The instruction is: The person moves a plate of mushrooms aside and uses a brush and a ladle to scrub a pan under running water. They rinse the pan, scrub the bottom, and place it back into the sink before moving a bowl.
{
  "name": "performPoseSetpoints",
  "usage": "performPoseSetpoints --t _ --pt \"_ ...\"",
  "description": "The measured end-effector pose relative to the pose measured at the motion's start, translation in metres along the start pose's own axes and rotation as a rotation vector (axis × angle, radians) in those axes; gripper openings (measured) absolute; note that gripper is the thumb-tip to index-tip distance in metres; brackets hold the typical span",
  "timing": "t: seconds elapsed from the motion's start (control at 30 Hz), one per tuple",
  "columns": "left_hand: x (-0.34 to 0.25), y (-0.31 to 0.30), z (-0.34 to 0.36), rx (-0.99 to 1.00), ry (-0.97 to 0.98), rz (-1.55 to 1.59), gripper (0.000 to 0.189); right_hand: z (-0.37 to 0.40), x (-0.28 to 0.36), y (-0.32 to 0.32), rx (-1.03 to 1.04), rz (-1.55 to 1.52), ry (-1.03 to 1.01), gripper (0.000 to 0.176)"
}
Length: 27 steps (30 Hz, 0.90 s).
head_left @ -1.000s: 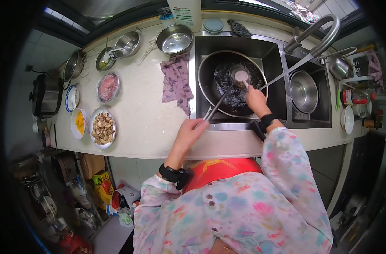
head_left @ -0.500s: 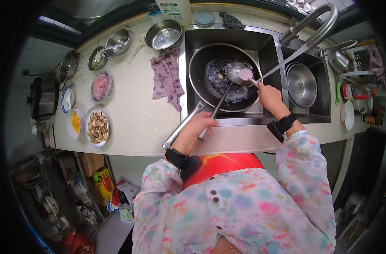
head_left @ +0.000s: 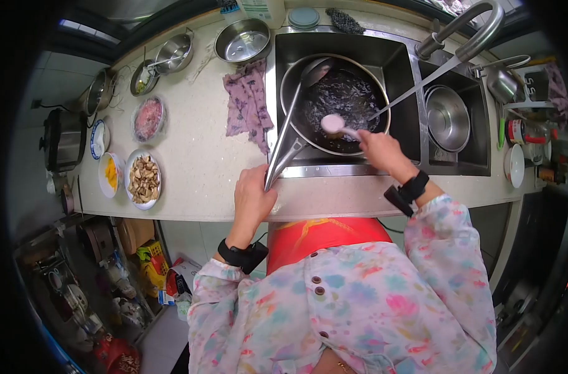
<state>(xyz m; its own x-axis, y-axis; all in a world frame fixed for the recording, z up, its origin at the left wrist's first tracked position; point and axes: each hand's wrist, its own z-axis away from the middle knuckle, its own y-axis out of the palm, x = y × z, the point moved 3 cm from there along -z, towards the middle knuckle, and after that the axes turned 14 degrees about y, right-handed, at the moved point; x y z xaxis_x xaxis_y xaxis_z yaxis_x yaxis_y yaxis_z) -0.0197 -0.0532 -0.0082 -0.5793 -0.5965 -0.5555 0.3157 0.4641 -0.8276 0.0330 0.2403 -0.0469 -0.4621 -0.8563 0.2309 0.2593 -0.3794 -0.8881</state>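
A dark wok (head_left: 288, 100) sits in the left basin of the sink, with rippled water inside. From the faucet (head_left: 480, 43) a stream runs into it. My left hand (head_left: 254, 193) is closed at the wok's handle (head_left: 290, 157), with the metal ladle's (head_left: 286, 128) shaft lying along it; the ladle's bowl rests at the wok's upper left. Closed on the handle of a pink scrubbing brush (head_left: 334, 123), my right hand (head_left: 383, 151) is over the wok's lower part. The brush head is round and pale pink.
Metal bowls (head_left: 447, 121) fill part of the right basin. A purple patterned cloth (head_left: 245, 103) lies left of the sink. Farther left are a plate of chopped mushrooms (head_left: 144, 179), wrapped meat (head_left: 149, 118), a bowl of yellow food (head_left: 111, 176) and an empty metal pan (head_left: 243, 41).
The ladle's bowl has moved from the wok's middle to its upper left. My left hand has shifted left to the wok's handle; the brush has moved down and left. The foamy water looks darker.
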Motion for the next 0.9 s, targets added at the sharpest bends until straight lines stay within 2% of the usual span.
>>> performPoseSetpoints --t 0.1,0.2,0.3,0.4,0.5,0.63,0.73,0.83,0.9 --pt "0.004 0.006 0.007 -0.064 -0.038 0.066 0.037 -0.009 -0.018 0.0 -0.011 0.184 0.101 0.02" --pt "0.0 0.009 0.005 -0.098 -0.047 0.083 0.038 0.012 0.003 0.003 0.165 0.082 0.032 0.028" --pt "-0.002 0.01 0.005 -0.096 -0.016 0.084 0.038 0.026 0.03 0.004 0.123 -0.034 -0.069 0.024" --pt "-0.002 0.008 0.006 -0.078 0.011 0.079 0.038 0.004 -0.01 0.003 0.102 0.132 0.095 0.029" --pt "-0.002 0.011 0.008 -0.065 0.025 0.052 0.038 -0.008 -0.029 0.008 0.075 0.1 0.114 0.023" --pt "-0.002 0.012 0.008 -0.069 0.039 0.014 0.041 0.018 0.026 0.009 0.133 -0.067 -0.068 0.025" --pt "0.001 0.012 0.009 -0.083 0.062 0.034 0.041 0.001 0.007 0.006 0.08 0.026 0.02 0.029" --pt "0.002 0.013 0.01 -0.107 0.073 0.049 0.04 -0.007 -0.021 0.004 0.078 0.165 0.12 0.025" --pt "0.001 0.013 0.009 -0.108 0.073 0.034 0.04 0.003 -0.014 0.005 0.108 0.094 0.058 0.023"
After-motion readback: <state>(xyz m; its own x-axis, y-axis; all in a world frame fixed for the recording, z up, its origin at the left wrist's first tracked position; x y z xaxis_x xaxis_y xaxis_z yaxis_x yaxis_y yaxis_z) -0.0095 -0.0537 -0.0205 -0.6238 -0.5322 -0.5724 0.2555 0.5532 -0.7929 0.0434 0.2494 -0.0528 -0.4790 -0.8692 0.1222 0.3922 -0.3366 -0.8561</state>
